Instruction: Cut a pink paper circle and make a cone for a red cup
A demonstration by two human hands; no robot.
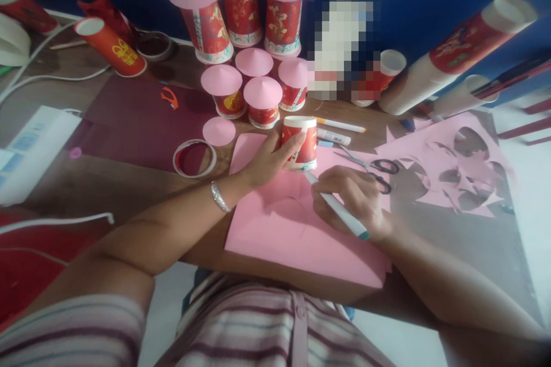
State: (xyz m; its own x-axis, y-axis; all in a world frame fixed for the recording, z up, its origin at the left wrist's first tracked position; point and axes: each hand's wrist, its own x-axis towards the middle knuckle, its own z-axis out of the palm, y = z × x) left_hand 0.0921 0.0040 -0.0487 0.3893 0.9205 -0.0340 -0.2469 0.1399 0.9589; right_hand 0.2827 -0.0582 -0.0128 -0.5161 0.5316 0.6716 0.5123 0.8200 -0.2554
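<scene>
Two things held — left hand (267, 161) clasps a red-printed paper cup (307, 148), right hand (349, 198) a marker (344, 217); cup's writing unreadable.

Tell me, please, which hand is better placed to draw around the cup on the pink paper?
Right, most likely: the right hand grips the pen, its tip at the foot of the cup on the pink paper, while the left hand holds the cup.

Pixelated patch (340, 46) masks something behind the cup (300, 142).
</scene>
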